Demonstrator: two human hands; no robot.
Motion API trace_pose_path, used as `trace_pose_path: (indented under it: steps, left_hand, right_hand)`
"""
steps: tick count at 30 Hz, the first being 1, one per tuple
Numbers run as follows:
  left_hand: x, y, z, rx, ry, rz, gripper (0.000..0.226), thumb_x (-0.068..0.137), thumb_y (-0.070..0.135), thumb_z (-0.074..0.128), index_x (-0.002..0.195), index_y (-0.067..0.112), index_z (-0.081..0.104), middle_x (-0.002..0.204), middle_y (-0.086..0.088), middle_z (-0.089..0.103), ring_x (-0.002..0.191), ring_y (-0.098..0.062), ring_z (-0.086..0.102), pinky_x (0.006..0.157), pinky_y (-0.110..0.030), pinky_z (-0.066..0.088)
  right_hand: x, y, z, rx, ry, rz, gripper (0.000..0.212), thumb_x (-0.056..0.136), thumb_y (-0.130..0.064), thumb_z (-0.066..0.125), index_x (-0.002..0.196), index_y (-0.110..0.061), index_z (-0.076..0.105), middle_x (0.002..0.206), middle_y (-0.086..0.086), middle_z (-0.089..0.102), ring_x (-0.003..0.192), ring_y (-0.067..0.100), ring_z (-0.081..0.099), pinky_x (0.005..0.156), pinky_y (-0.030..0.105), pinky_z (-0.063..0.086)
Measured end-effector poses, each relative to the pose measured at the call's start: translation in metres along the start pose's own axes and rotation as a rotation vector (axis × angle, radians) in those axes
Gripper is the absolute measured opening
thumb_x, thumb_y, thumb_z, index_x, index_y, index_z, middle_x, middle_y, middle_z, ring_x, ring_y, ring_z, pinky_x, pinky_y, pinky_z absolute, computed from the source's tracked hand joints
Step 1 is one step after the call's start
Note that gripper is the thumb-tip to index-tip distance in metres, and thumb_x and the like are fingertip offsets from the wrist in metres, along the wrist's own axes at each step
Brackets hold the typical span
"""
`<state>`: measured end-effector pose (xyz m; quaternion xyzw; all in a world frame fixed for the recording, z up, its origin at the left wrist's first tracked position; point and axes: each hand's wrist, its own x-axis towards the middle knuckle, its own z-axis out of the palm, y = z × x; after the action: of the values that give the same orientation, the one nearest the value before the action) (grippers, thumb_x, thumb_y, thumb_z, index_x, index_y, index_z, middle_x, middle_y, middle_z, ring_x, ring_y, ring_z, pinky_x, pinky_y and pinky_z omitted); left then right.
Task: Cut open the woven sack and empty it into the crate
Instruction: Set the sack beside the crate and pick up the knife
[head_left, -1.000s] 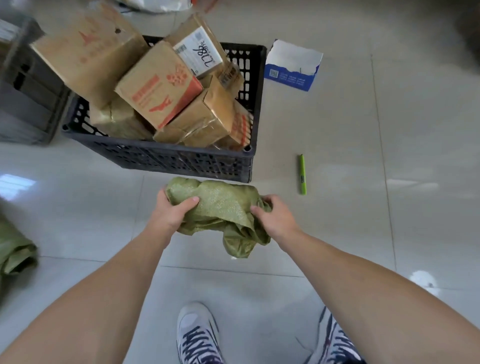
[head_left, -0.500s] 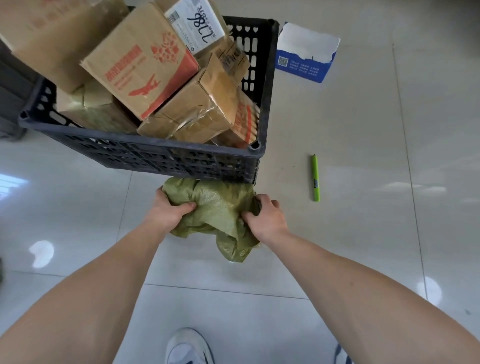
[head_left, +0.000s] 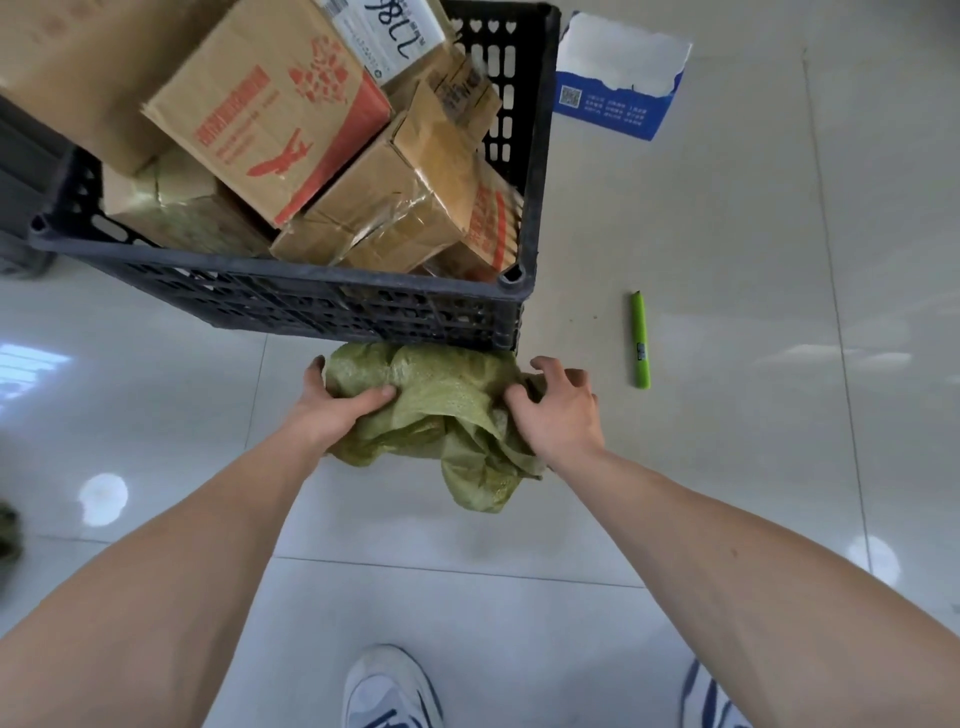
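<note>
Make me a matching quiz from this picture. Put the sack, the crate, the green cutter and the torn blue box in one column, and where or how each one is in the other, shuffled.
Column one
1. woven sack
2. crate
3. green cutter
4. blue and white box

Column two
A. lying on the floor, right of the crate's near corner
B. crumpled, gripped by the left hand and right hand
C. heaped with cardboard boxes
D. on the floor beside the crate's far corner, top torn

Pairs: 1-B, 2-C, 3-A, 4-D

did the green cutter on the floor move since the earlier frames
No. The green cutter lies on the floor just right of the crate's near corner, as before; only the view has come closer.
</note>
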<state>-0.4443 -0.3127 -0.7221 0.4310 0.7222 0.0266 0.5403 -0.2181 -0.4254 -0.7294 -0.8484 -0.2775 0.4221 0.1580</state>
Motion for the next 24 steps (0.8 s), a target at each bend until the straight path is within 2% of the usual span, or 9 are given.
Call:
trace_pose_path:
  steps: [2,5,7,9,11,12,16,20,24]
  left_hand:
    - [-0.004,0.005,-0.005,0.012,0.011,0.023,0.116,0.067,0.046,0.084,0.154,0.034,0.009,0.15,-0.01,0.04,0.128,-0.034,0.049,0.107,-0.049,0.042]
    - [-0.011,0.014,-0.009,0.091,0.047,0.065,0.108,0.071,0.054,0.079,0.154,0.033,0.014,0.152,-0.011,0.039,0.125,-0.033,0.05,0.103,-0.043,0.041]
    - [-0.016,0.02,-0.014,0.158,0.112,0.092,0.098,0.073,0.063,0.071,0.152,0.03,0.025,0.15,-0.01,0.042,0.117,-0.032,0.054,0.1,-0.041,0.04]
    - [-0.019,0.024,-0.02,0.299,0.263,0.189,0.076,0.08,0.062,0.062,0.142,0.022,0.044,0.138,-0.01,0.054,0.118,-0.032,0.055,0.098,-0.04,0.042]
    - [-0.026,0.032,-0.023,0.444,0.42,0.378,0.043,0.089,0.044,0.057,0.121,0.015,0.062,0.115,-0.01,0.066,0.108,-0.032,0.059,0.087,-0.036,0.045]
    - [-0.031,0.037,-0.024,0.495,0.432,0.476,0.03,0.089,0.035,0.055,0.11,0.016,0.067,0.105,-0.008,0.069,0.101,-0.03,0.06,0.082,-0.034,0.045]
    - [-0.056,0.058,-0.008,0.669,0.223,0.745,0.014,0.091,0.022,0.054,0.091,0.024,0.068,0.083,0.006,0.068,0.08,-0.016,0.062,0.069,-0.029,0.047]
    - [-0.073,0.076,0.026,0.608,0.095,0.813,0.017,0.091,0.027,0.055,0.102,0.023,0.069,0.085,0.01,0.065,0.078,-0.008,0.06,0.075,-0.032,0.053]
    - [-0.084,0.092,0.074,0.641,-0.056,0.872,0.034,0.09,0.035,0.053,0.121,0.028,0.064,0.1,0.012,0.065,0.086,-0.005,0.061,0.086,-0.032,0.052]
  right_hand:
    - [0.0,-0.005,-0.006,0.012,0.013,-0.004,0.061,0.078,-0.06,0.044,0.135,-0.041,0.042,0.131,0.002,0.041,0.123,0.03,0.04,0.087,0.056,0.053]
    - [-0.002,-0.01,-0.012,0.01,0.02,-0.011,0.064,0.078,-0.067,0.037,0.135,-0.039,0.042,0.129,0.003,0.045,0.116,0.032,0.052,0.092,0.051,0.052]
    - [-0.004,-0.011,-0.015,0.007,0.024,-0.009,0.064,0.08,-0.068,0.035,0.135,-0.036,0.043,0.129,0.004,0.047,0.112,0.034,0.055,0.093,0.049,0.051]
    - [-0.004,-0.011,-0.019,0.001,0.025,0.007,0.062,0.085,-0.065,0.036,0.136,-0.032,0.044,0.13,0.007,0.048,0.114,0.035,0.055,0.096,0.049,0.049]
    - [-0.001,-0.011,-0.023,0.003,0.024,0.039,0.06,0.09,-0.06,0.036,0.138,-0.025,0.045,0.134,0.01,0.048,0.117,0.036,0.053,0.098,0.048,0.047]
    - [0.001,-0.011,-0.025,0.004,0.019,0.055,0.059,0.092,-0.056,0.036,0.138,-0.021,0.045,0.134,0.012,0.047,0.118,0.036,0.052,0.099,0.049,0.047]
    - [0.005,-0.012,-0.032,-0.008,0.001,0.072,0.052,0.094,-0.046,0.034,0.131,-0.012,0.047,0.129,0.016,0.048,0.116,0.038,0.049,0.098,0.05,0.046]
    - [0.005,-0.008,-0.042,-0.042,0.007,0.065,0.05,0.093,-0.042,0.036,0.131,-0.012,0.048,0.129,0.016,0.049,0.115,0.038,0.049,0.097,0.048,0.047]
    - [0.01,0.007,-0.06,-0.048,0.018,0.112,0.049,0.095,-0.038,0.038,0.134,-0.01,0.046,0.131,0.019,0.046,0.117,0.04,0.051,0.096,0.045,0.046]
